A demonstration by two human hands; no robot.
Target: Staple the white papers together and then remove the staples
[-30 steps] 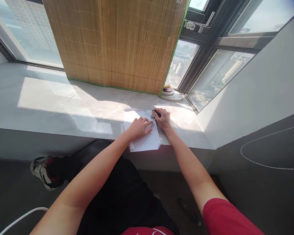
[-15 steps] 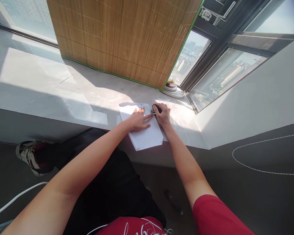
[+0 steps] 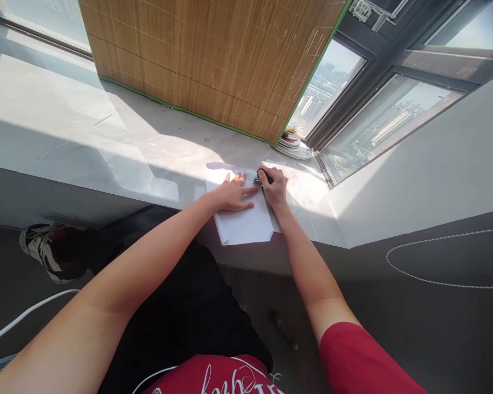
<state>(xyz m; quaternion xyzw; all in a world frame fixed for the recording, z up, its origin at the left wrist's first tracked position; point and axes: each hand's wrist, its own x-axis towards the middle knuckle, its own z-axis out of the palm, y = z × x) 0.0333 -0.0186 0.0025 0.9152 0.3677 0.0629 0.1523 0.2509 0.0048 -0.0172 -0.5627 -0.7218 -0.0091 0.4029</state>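
The right hand [image 3: 275, 189] is wrapped round a small dark tool [image 3: 269, 177], too small to identify, at the paper's far right edge. The left hand [image 3: 234, 194], fingers spread and gripping nothing, presses on the white paper [image 3: 246, 225], which overhangs the near edge of the windowsill [image 3: 181, 131]. The step appears to be working the tool along the sheet; the next stroke calls for firm bracing.
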